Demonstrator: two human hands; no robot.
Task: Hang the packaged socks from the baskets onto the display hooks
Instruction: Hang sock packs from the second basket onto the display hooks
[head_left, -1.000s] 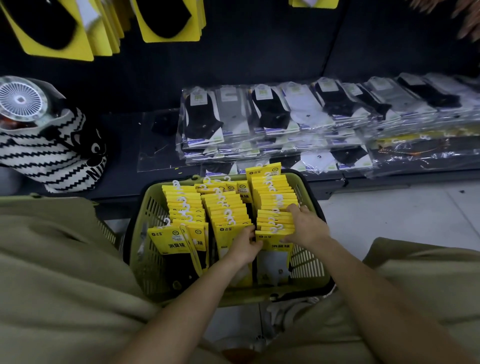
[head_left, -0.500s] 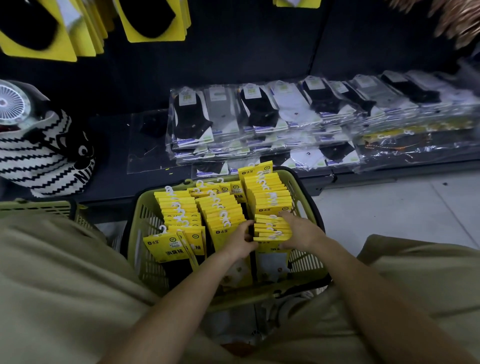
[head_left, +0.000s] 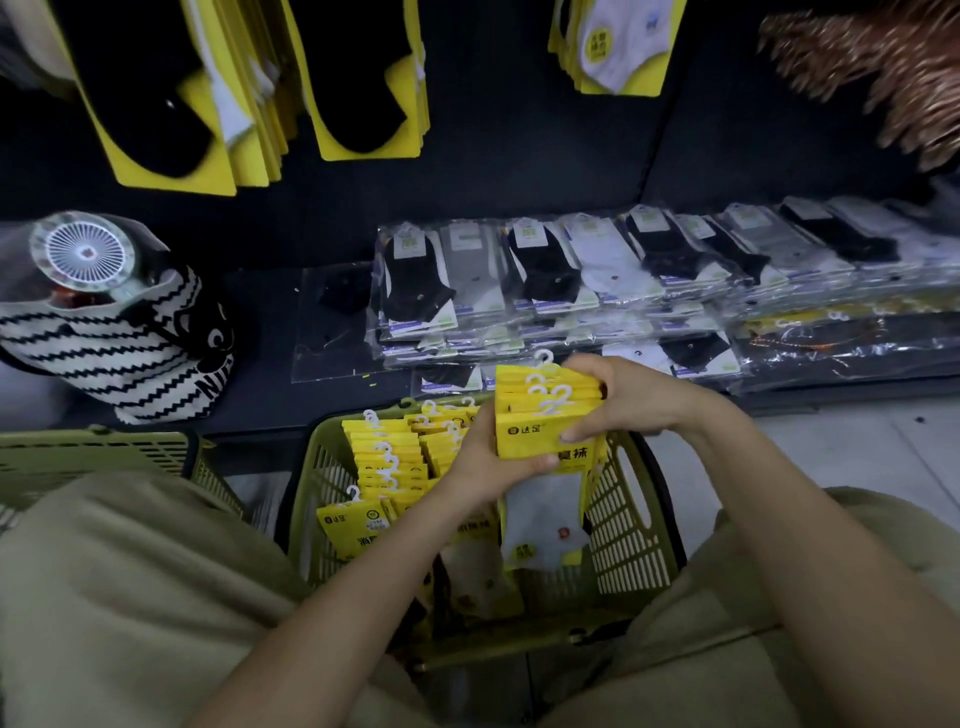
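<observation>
A green plastic basket (head_left: 631, 525) stands on the floor between my knees, with several yellow-carded sock packs (head_left: 387, 457) upright in it. Both hands hold a stack of yellow sock packs (head_left: 535, 415) with white hooks, lifted above the basket's right side. My left hand (head_left: 493, 457) grips the stack from the left and below. My right hand (head_left: 618, 400) grips its top and right edge. White socks hang below the held cards. Yellow sock packs (head_left: 363, 78) hang on display hooks on the dark wall above.
A low dark shelf holds clear-bagged black, grey and white socks (head_left: 597, 275). A striped black-and-white bag (head_left: 119, 343) with a small fan sits at the left. A second green basket (head_left: 93, 457) stands left. White sock packs (head_left: 613, 47) hang top centre.
Both hands closed on a stack of packs in the basket's right row and lifted it up out of the basket. The view has tilted upward, showing more hanging packs.
</observation>
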